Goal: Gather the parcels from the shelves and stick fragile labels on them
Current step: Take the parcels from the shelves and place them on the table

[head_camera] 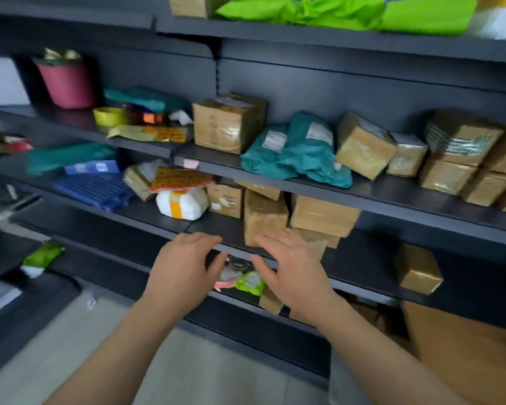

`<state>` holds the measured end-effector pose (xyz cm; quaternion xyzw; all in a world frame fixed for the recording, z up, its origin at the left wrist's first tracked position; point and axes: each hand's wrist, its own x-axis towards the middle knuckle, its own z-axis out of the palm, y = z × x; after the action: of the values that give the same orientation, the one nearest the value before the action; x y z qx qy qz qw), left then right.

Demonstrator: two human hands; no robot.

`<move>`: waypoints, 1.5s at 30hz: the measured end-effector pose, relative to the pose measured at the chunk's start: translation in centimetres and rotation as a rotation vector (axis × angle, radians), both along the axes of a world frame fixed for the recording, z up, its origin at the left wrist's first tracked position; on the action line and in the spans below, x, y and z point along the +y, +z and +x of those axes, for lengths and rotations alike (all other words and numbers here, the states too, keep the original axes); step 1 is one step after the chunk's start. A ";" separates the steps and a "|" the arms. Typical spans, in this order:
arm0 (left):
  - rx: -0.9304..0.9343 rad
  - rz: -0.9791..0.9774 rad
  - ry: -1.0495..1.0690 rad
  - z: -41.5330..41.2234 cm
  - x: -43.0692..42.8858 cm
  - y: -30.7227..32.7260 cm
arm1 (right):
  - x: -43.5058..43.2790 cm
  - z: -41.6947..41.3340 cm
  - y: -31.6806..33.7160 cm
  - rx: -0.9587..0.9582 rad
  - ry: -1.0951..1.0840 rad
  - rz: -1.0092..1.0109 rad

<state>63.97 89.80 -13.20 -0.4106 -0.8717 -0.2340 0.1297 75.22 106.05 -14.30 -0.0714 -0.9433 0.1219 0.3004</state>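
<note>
Parcels (265, 219) sit on the shelf (146, 214) just beyond our left hand (181, 273) and right hand (292, 273) — both open-fingered, holding nothing. Taped cardboard looks stiff, likely light, slick — we'd clasp opposite sides.

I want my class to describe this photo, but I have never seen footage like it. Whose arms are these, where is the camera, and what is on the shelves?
There is no machine here. A person wears one wide-angle camera on the head, looking forward and down, so you see their own arms. The left hand and right hand are both open with fingers spread, holding nothing, and reach towards a lower shelf of the dark shelving. On the shelves lie brown cardboard parcels, teal bags with white labels, a white parcel banded in yellow, a blue plastic tray and a pink bucket. Highest up lie bright green bags. The picture is blurred, so no writing can be read.
</note>
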 end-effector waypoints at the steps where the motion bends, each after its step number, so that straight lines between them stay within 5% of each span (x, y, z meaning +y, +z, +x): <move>1: 0.002 0.000 0.034 -1.2 -1.7 0.1 | -1.4 -1.9 0.1 -0.006 0.036 -0.011; 31: 0.191 -0.058 1.135 -33.5 -53.6 7.1 | -51.5 -54.2 7.3 0.040 1.062 -0.004; 45: 0.168 -0.055 1.459 -45.6 -74.8 8.7 | -74.9 -71.7 10.3 0.065 1.284 0.039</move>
<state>18.40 14.96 -4.46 0.2545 -0.9158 -0.0340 0.3088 3.48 31.18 -4.02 0.5166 -0.7908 0.2623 0.1972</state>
